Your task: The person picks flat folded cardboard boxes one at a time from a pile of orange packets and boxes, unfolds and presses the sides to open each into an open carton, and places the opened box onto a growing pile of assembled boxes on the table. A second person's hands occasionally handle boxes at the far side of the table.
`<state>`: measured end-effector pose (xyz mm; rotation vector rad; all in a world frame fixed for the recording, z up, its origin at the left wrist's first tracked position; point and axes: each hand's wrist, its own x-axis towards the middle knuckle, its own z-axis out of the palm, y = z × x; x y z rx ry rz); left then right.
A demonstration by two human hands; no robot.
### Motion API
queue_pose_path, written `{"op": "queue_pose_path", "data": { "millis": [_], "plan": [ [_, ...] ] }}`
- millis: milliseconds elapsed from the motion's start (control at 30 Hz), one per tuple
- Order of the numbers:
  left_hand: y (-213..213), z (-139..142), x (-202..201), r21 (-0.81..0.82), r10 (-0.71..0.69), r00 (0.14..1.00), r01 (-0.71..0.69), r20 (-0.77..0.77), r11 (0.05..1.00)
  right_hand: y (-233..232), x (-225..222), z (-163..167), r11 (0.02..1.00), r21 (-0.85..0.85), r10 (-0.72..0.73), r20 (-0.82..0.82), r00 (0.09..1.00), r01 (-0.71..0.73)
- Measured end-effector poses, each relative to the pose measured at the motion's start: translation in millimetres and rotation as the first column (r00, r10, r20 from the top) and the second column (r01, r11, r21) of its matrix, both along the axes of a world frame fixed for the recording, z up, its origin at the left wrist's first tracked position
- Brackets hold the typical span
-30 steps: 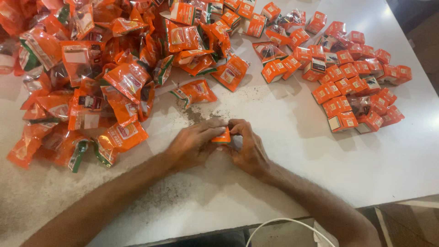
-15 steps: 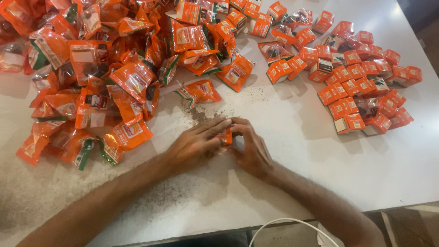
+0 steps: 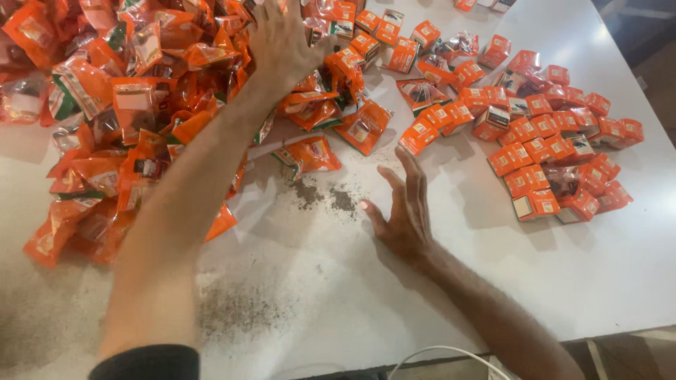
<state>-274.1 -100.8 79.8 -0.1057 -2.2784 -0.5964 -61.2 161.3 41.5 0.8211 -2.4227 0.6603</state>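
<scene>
White worktop (image 3: 577,281), one, matt, dusted with dark spilled powder (image 3: 324,197) at centre and again nearer us.

Our left hand (image 3: 282,39): stretched far out over the pouch heap (image 3: 127,119), fingers spread, palm down on the pouches. We cannot tell whether it has closed on one; nothing shows lifted.

Our right hand (image 3: 403,211): flat on bare worktop, fingers loose and straight, holding nothing. Fingertips point at the nearest small packets.

Pouches, orange with clear panels, many: piled loosely across the left half, overlapping, under and around our left hand. One stray pouch (image 3: 310,153) lies apart from the heap, just beyond the powder and between our two hands.

Small packets (image 3: 556,141), orange, squarish, many: spread in a rough cluster to the right, flatter and tidier than the heap. Nearest one (image 3: 417,137) sits near our right fingertips, not touching.

White cable (image 3: 436,355), one, looping at the near edge.

Risks, as we judge them: our left forearm lies across the heap, so drawing it back could sweep pouches into the powder or toward the near edge. Powder on the worktop may mean a split pouch; pressing on the heap could burst another. A dragged right hand would smear the powder.
</scene>
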Motion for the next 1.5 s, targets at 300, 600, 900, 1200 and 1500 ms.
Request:
{"op": "queue_pose_path", "data": {
  "millis": [300,600,900,1200,1500],
  "plan": [
    [36.0,-10.3,37.4,0.035,-0.377,0.920,0.382,-0.111,0.923,26.7,-15.4,-21.7,0.839,-0.537,0.295,0.322,0.900,-0.083],
    [50.0,-43.5,191.6,-0.357,-0.297,0.946,0.325,0.131,0.876,15.6,2.0,-25.1,0.819,-0.571,0.348,0.574,0.741,0.058],
    [23.1,-76.9,190.2,0.143,-0.492,0.824,0.472,0.282,0.870,7.3,15.6,-0.9,0.957,-0.270,0.212,0.394,0.894,-0.108],
    [34.7,-68.0,250.8,-0.308,-0.794,0.527,0.735,-0.303,0.605,0.8,21.6,-13.6,0.941,-0.289,0.297,0.454,0.840,-0.177],
    [51.5,-66.8,266.5,-0.144,-0.675,0.732,0.661,-0.092,0.736,-0.5,24.0,-12.5,0.967,-0.233,0.212,0.502,0.838,-0.105]
  ]
}}
